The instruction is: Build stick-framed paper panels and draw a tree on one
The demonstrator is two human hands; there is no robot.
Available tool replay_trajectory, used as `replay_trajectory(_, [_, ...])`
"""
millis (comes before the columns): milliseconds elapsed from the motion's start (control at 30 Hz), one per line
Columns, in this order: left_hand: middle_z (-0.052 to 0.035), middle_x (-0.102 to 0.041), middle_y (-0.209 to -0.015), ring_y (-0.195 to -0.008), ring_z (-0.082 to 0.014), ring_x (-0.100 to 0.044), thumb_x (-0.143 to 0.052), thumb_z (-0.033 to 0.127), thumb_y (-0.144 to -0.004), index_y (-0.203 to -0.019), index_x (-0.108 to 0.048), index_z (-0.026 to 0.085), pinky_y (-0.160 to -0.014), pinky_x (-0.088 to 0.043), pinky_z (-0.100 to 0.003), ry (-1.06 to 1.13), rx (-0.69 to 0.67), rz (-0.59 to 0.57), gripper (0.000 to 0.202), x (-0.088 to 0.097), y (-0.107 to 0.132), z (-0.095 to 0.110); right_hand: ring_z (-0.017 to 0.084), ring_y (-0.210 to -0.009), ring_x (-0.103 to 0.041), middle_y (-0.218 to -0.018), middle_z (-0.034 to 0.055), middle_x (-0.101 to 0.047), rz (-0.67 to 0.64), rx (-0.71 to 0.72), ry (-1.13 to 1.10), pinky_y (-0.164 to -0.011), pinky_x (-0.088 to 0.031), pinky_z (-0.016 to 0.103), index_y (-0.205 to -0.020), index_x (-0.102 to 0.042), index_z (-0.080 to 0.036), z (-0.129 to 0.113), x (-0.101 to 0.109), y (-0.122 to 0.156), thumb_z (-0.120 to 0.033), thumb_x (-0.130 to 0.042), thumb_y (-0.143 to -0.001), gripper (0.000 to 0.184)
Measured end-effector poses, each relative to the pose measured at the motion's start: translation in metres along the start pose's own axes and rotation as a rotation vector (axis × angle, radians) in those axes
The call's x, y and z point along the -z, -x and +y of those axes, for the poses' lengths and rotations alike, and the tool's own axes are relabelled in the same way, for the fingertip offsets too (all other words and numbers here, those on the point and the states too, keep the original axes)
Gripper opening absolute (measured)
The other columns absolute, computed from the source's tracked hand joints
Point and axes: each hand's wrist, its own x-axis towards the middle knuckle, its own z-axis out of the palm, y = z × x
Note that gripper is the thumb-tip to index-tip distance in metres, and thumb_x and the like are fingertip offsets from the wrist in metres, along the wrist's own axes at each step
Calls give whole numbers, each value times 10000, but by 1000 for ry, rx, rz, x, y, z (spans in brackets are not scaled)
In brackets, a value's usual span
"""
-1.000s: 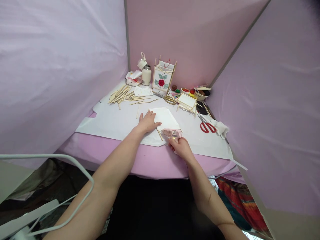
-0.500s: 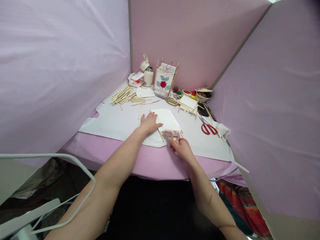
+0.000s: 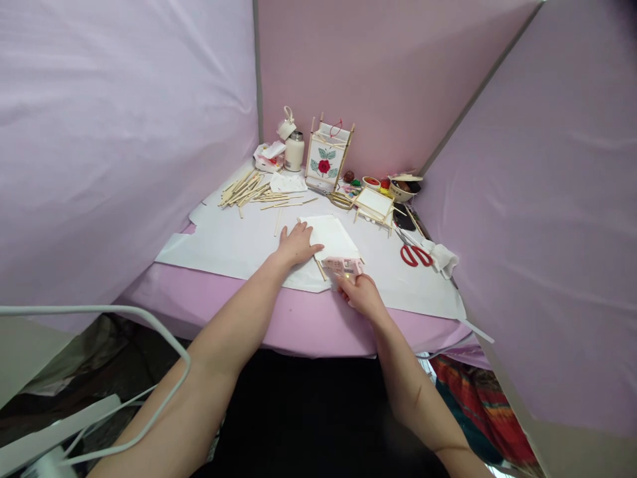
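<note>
Right now, the person's left hand [image 3: 297, 244] is pressing flat on a white paper piece [image 3: 331, 236] near the middle of the desk, its grip open with the fingers spread and holding only the paper down. The right hand [image 3: 363, 297] is gripping a pink hot glue gun [image 3: 342, 267] narrowly from below, and the gun is resting just at the paper piece's near edge. A thin wooden stick [image 3: 320, 269] is lying between the two hands, touching that piece.

Beneath them, a large white paper sheet [image 3: 219, 255] is covering much of the pink-draped desk [image 3: 298, 322]. Toward the far left, a loose pile of wooden sticks [image 3: 243, 189] is lying on the sheet, with a steel-capped white bottle [image 3: 294, 151] standing beyond it. In the far corner, a stick-framed panel with a red flower [image 3: 324, 159] is standing upright, and a smaller stick frame [image 3: 374, 203] is sitting near it. Off to the right, red-handled scissors [image 3: 415, 256] are lying beside a crumpled white cloth [image 3: 444, 260].
</note>
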Motion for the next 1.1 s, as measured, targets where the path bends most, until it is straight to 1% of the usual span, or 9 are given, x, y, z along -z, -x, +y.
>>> replay_trajectory(167, [-155, -279, -1639, -1525, -286, -224, -464, 577, -939, -1484, -413, 173, -1222, -128, -586, -6, -3, 5, 680, -1, -1, -1, 188, -585, -621, -527, 51, -631, -3, -9, 11, -633, -463, 279, -517, -607, -198, -3, 2, 1, -483, -541, -870, 459])
replay_trajectory(400, [-153, -282, -1639, -1532, -280, -203, -454, 576, -936, -1477, -416, 180, -1222, -119, -591, -6, -4, 0, 671, 0, 0, 0, 187, -590, -625, -534, 47, -635, -1, 0, -15, -626, -468, 274, -530, -611, -198, 3, -1, -1, -518, -543, -875, 476])
replay_trajectory(567, [-146, -278, -1641, -1534, -268, -199, -458, 576, -934, -1478, -413, 196, -1224, -108, -586, -2, 2, 0, 665, 0, 0, 0, 184, -582, -622, -555, 49, -645, -4, 12, -27, -621, -467, 278, -541, -607, -196, 5, -2, -2, -510, -533, -880, 468])
replay_trajectory(700, [-146, -274, -1643, -1536, -275, -192, -457, 575, -935, -1481, -408, 193, -1224, -106, -588, -1, 2, -4, 669, 1, 0, 0, 197, -611, -636, -566, 58, -650, -10, 11, -4, -637, -474, 282, -556, -608, -195, 5, -1, 2, -502, -531, -879, 453])
replay_trajectory(900, [-149, -275, -1642, -1534, -278, -200, -458, 579, -933, -1481, -414, 191, -1225, -105, -592, -2, 3, -4, 673, 0, -1, 0, 209, -673, -665, -580, 61, -656, -9, -25, -5, -655, -486, 270, -618, -640, -187, 5, 3, 10, -497, -546, -875, 413])
replay_trajectory(1100, [-151, -278, -1640, -1530, -289, -209, -454, 583, -936, -1489, -408, 184, -1221, -117, -603, -4, -4, -2, 683, 0, 0, -1, 211, -653, -660, -580, 73, -659, -16, -51, 1, -622, -475, 274, -584, -612, -195, 4, 3, 11, -499, -549, -869, 422])
